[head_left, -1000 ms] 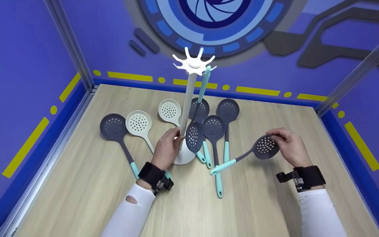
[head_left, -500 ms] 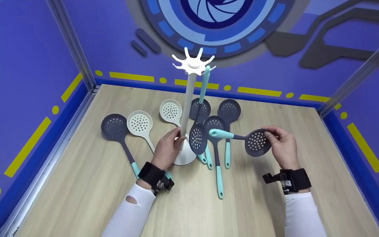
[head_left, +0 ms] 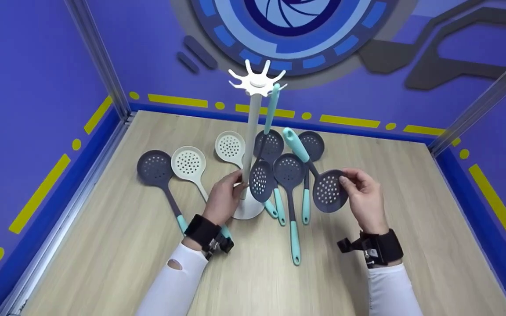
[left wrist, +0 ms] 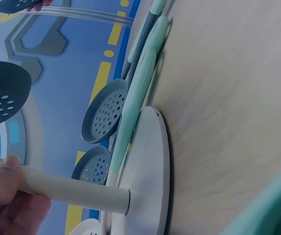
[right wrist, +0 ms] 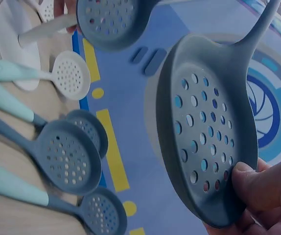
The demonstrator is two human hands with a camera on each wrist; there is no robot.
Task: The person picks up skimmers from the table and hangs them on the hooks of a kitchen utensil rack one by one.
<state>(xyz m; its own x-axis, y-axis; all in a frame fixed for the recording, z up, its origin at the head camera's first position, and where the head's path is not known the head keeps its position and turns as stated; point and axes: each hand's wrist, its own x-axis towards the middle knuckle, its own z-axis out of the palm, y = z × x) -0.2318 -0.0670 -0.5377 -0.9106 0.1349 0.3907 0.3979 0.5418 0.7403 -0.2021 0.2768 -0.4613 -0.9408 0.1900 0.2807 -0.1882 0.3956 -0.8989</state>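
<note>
My left hand (head_left: 225, 198) grips the white post of a utensil stand (head_left: 253, 131) just above its round base. From one of the stand's hooks hangs a grey skimmer (head_left: 261, 181) by its mint handle. My right hand (head_left: 363, 199) pinches the rim of another grey skimmer (head_left: 330, 192), held above the table with its mint handle tilted up and left, its end near the hanging skimmer's handle. In the right wrist view the thumb lies on the inner face of the pinched skimmer's bowl (right wrist: 204, 127).
Several skimmers lie around the base: a grey one (head_left: 154, 168) and a white one (head_left: 188, 163) at left, another white one (head_left: 230, 147) behind, and grey ones (head_left: 289, 170) at right. Blue printed walls (head_left: 24, 109) enclose the wooden table (head_left: 253, 281).
My right hand has moved left with the skimmer, whose handle has swung from pointing low left to pointing up. My left hand stays on the post.
</note>
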